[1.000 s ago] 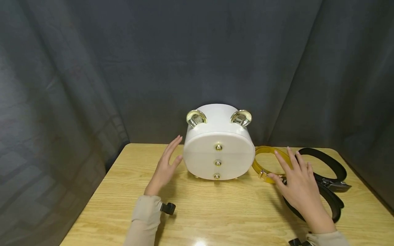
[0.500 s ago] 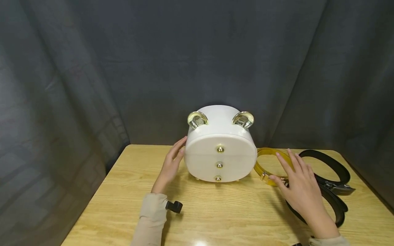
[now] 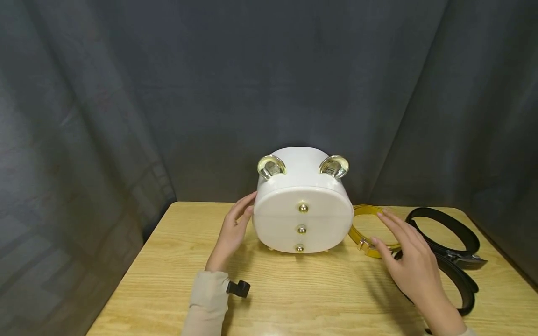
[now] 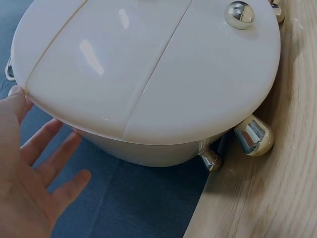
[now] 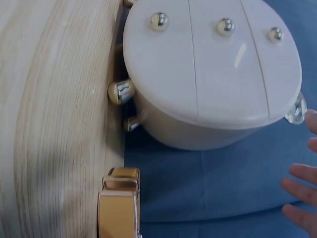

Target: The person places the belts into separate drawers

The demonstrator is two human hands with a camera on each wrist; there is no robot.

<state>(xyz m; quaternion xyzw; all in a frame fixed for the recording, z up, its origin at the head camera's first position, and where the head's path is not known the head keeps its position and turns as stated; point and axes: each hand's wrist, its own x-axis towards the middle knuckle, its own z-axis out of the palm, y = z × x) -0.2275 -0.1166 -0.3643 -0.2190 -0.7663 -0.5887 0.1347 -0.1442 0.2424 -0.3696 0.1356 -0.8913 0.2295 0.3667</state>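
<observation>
Nearest in the head view, the right hand [image 3: 414,268] hovers above the coiled black belts [image 3: 462,282], well apart from the white case [image 3: 321,224]; its fingers lie close together there, but the right wrist view shows that grip spread. The left hand [image 3: 232,233] meets the case's left side. In the left wrist view its grip is spread too, the thumb at the front rim and one finger standing clear.

Beyond the black belts, the yellow belt [image 3: 356,233] lies coiled just beside the case, which stands upright on the table [image 3: 294,298]. The wrist views show its rounded metallic feet [image 4: 255,136] fully; only the head view shows both gold-rimmed ears [image 3: 271,166]. A dark curtain [image 3: 269,84] hangs behind.
</observation>
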